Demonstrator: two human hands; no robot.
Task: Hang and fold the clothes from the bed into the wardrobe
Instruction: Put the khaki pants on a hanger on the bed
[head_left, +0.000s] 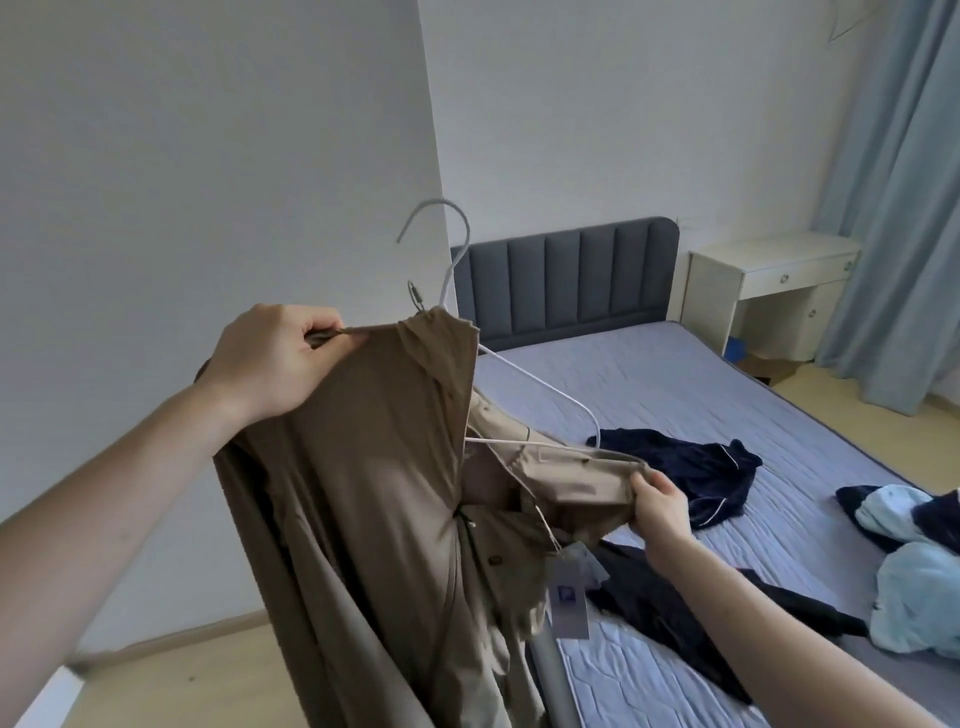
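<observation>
Head view: brown coat (363, 467) held up left of the bed (701, 395), half on a white hanger (519, 374), paper tag (570, 597) dangling. Left hand (275, 358) pinching one shoulder, right hand (660, 504) clenched on the other. Farther right on the mattress, dark garments (691, 467) and light blue clothes (914, 587); far off, a white desk (769, 291).

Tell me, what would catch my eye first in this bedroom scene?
A brown coat fills the centre, half on a white hanger. The left hand pinches one shoulder, and the right hand grips the other side. Behind, dark clothes lie on the bed.
</observation>
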